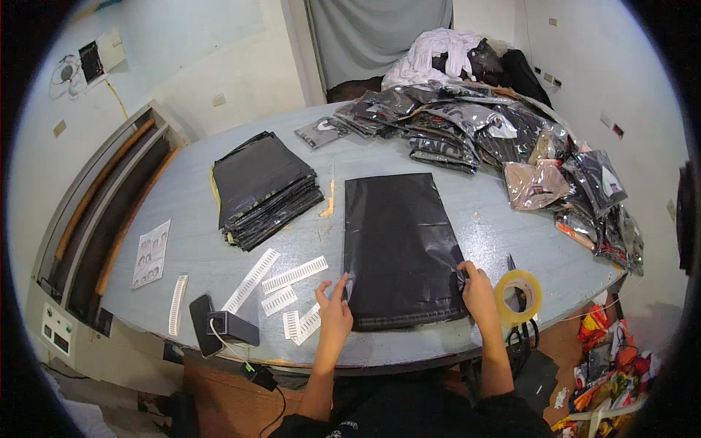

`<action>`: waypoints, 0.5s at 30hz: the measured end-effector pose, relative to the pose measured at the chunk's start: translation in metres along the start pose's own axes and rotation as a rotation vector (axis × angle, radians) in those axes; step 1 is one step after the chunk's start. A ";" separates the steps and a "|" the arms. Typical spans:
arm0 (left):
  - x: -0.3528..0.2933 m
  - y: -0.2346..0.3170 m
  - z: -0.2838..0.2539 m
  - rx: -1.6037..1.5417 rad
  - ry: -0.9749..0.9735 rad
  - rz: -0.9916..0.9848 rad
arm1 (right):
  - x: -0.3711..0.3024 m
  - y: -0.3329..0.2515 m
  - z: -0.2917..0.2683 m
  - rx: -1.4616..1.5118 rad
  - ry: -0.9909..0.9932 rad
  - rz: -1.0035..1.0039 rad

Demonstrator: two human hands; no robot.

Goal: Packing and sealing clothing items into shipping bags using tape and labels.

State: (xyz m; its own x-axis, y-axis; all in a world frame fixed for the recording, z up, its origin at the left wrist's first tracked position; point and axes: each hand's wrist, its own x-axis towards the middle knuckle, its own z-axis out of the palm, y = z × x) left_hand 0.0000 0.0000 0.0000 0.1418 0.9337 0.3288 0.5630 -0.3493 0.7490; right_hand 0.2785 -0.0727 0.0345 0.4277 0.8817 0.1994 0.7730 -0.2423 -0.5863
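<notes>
A large black plastic mailing bag lies flat at the table's near middle. Its left edge is between the fingers of my left hand, which pinches it low down. On the opposite edge, my right hand grips the plastic with thumb and fingers, and the film creases there. Just right of that hand stands a roll of clear yellowish tape, with black-handled scissors beside and partly under it. Several white strips of barcode labels are spread left of my left hand.
Further back, a stack of black bags sits at the left. Packed garments in clear plastic heap along the far right. Near the front left edge are a phone, a black box with a cable and a printed sheet.
</notes>
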 end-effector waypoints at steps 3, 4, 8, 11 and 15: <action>-0.014 0.002 -0.011 -0.051 -0.090 -0.035 | -0.016 0.003 -0.003 -0.058 0.017 -0.081; -0.018 0.006 -0.017 -0.042 -0.112 -0.034 | -0.022 0.005 -0.002 -0.092 0.002 -0.090; -0.038 0.013 -0.032 0.007 -0.229 0.009 | -0.049 0.013 -0.008 -0.157 -0.083 -0.059; -0.049 0.029 -0.041 0.157 -0.379 -0.069 | -0.066 0.011 -0.011 -0.177 -0.096 -0.071; -0.063 0.031 -0.045 0.263 -0.432 -0.057 | -0.084 -0.001 -0.022 -0.216 -0.114 -0.048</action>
State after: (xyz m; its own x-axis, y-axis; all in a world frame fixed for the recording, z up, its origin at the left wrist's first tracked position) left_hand -0.0280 -0.0729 0.0285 0.3974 0.9175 -0.0177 0.7576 -0.3172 0.5704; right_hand 0.2520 -0.1556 0.0349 0.3422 0.9311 0.1259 0.8784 -0.2695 -0.3947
